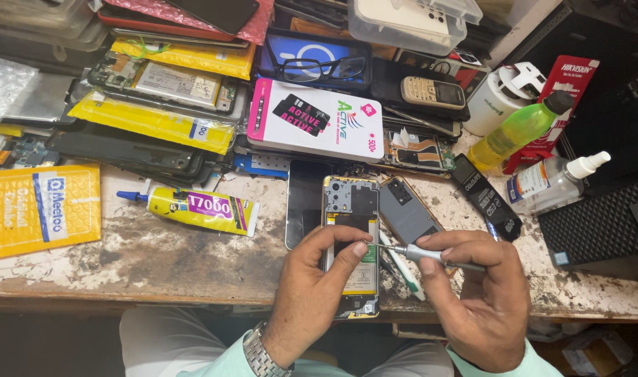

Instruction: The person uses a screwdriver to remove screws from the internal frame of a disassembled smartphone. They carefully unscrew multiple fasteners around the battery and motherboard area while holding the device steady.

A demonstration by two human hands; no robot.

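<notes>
An opened smartphone (352, 209) lies back-up near the table's front edge, its circuit frame and battery exposed. My left hand (319, 279) grips its lower left side, thumb across the battery. My right hand (483, 293) holds a small silver screwdriver (413, 252) with its tip touching the phone's right side near the middle. A grey back cover (407, 211) rests just right of the phone. A dark glass panel (303, 202) lies just left of it.
A yellow glue tube (197, 207) lies to the left on the worn table (158, 258). Behind are stacked phone parts, a white and pink box (315, 119), eyeglasses (319, 68), a keypad phone (433, 91), a green bottle (518, 129), a clear spray bottle (553, 180) and a yellow packet (40, 209).
</notes>
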